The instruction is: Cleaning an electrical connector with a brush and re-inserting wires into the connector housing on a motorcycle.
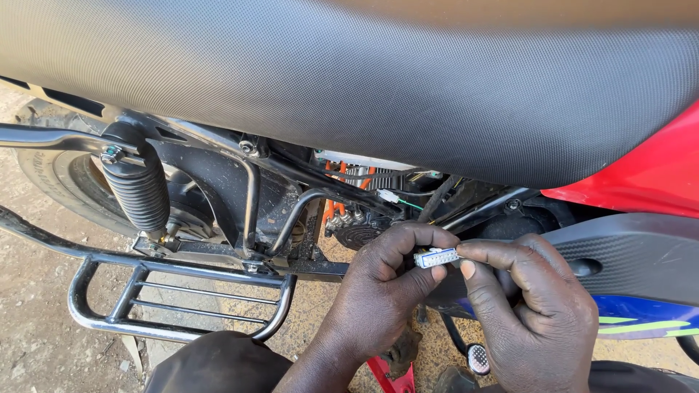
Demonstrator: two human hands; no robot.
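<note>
Both hands meet below the motorcycle's black textured seat (pixel 349 80). My left hand (pixel 382 291) pinches a small white multi-pin wire connector (pixel 437 257) between thumb and fingers. My right hand (pixel 535 309) grips the same connector from its right end with thumb and forefinger. The wires behind the connector are hidden by my fingers. Just above, in the open frame, sit orange cables (pixel 336 207) and a finned controller box (pixel 364 175).
A black rear shock absorber (pixel 138 189) and the rear tyre (pixel 51 175) stand at left. A chrome side footrest rack (pixel 175 298) sticks out toward me. Red fairing (pixel 648 175) and a dark side panel (pixel 633 255) lie at right. Dirt ground lies below.
</note>
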